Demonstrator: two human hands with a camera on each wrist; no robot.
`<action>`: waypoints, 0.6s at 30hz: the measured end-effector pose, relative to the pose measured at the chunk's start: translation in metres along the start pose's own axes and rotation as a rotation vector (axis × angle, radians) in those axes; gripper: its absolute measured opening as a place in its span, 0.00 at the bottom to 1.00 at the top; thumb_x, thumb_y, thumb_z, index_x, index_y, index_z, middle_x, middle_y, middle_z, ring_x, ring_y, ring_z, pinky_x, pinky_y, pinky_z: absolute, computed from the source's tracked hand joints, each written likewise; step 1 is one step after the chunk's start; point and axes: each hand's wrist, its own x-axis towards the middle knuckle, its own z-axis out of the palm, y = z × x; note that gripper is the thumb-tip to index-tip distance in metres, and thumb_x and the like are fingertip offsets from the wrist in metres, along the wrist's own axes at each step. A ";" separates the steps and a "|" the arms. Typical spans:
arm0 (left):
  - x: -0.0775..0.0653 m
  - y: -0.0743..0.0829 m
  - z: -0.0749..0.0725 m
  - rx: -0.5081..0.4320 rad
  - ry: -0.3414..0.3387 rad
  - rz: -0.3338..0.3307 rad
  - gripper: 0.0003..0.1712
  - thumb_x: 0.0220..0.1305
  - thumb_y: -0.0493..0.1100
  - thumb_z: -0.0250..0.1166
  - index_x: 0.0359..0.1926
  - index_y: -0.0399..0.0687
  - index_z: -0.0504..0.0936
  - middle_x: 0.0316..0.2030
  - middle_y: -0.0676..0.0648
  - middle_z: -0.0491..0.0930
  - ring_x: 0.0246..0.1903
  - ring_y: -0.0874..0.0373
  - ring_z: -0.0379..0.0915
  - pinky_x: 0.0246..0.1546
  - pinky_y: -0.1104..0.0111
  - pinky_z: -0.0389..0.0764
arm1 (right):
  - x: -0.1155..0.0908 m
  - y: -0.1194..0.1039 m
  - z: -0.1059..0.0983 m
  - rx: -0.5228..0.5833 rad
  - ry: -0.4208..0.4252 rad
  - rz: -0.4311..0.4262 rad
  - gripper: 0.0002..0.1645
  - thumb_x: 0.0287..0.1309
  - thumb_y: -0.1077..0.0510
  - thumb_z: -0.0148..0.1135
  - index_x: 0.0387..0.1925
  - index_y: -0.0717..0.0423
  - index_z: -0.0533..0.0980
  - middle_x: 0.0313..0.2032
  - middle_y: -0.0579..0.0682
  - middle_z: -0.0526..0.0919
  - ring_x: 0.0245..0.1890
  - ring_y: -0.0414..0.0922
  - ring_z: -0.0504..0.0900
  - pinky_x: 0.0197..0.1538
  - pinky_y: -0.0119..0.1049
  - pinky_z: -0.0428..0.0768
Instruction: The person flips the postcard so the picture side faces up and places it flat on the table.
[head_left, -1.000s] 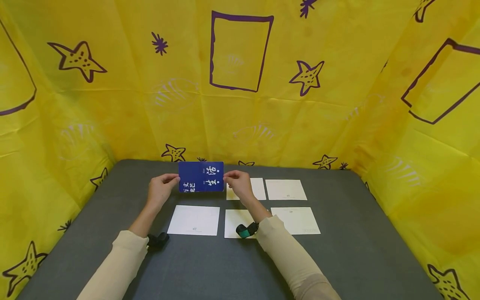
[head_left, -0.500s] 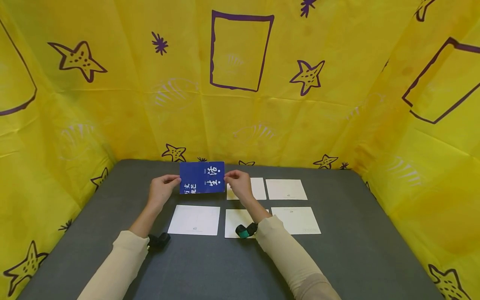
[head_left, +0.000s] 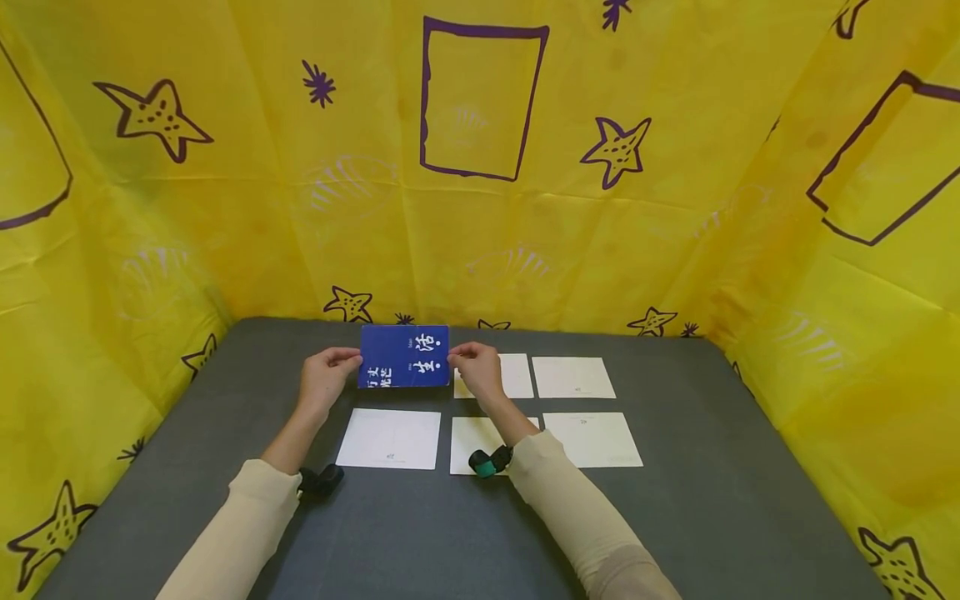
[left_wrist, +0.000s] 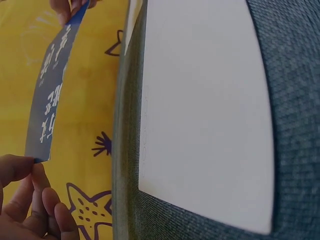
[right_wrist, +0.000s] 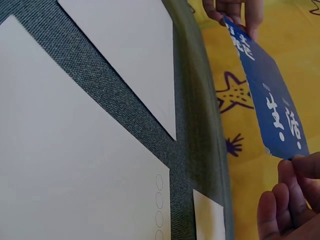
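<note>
A blue card (head_left: 397, 357) with white lettering is held up above the far left part of the grey table. My left hand (head_left: 321, 385) pinches its left edge between thumb and fingers. At the opposite edge, my right hand (head_left: 482, 372) pinches it the same way. Both wrist views show the blue card (left_wrist: 47, 95) raised off the table, its printed face visible. Below it on the table lies a white card (head_left: 388, 438). Another white card (head_left: 516, 375) at the back is partly covered by my right hand, and a front one (head_left: 468, 446) is partly hidden by my right forearm.
To the right lie two more white cards, one at the back (head_left: 573, 377) and one in front (head_left: 592, 440). The grey table (head_left: 420, 533) is enclosed by a yellow patterned cloth (head_left: 480, 225) at the back and sides.
The blue card tilted slightly during the last second. Both hands keep their hold on its edges and have barely moved. The white cards on the table stay where they were.
</note>
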 end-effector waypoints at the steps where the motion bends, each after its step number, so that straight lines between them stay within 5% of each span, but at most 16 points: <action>1: 0.000 0.000 0.000 -0.005 0.005 -0.001 0.16 0.66 0.43 0.64 0.48 0.36 0.83 0.41 0.39 0.83 0.33 0.64 0.71 0.32 0.76 0.71 | 0.000 0.000 0.000 -0.002 0.001 0.001 0.07 0.55 0.62 0.67 0.33 0.64 0.83 0.25 0.54 0.84 0.23 0.42 0.77 0.25 0.27 0.72; 9: -0.001 0.004 0.001 -0.004 -0.005 -0.017 0.16 0.68 0.43 0.61 0.50 0.37 0.82 0.44 0.37 0.82 0.37 0.57 0.72 0.34 0.77 0.72 | 0.000 0.000 -0.001 -0.007 -0.025 0.016 0.08 0.57 0.61 0.65 0.33 0.64 0.84 0.27 0.56 0.86 0.23 0.40 0.75 0.26 0.26 0.72; 18: 0.000 0.004 0.001 0.005 -0.011 -0.020 0.17 0.67 0.43 0.62 0.50 0.34 0.82 0.42 0.36 0.82 0.32 0.62 0.71 0.30 0.77 0.71 | -0.002 0.003 -0.002 -0.022 -0.083 0.019 0.09 0.57 0.61 0.65 0.37 0.63 0.84 0.32 0.58 0.87 0.24 0.39 0.74 0.28 0.27 0.73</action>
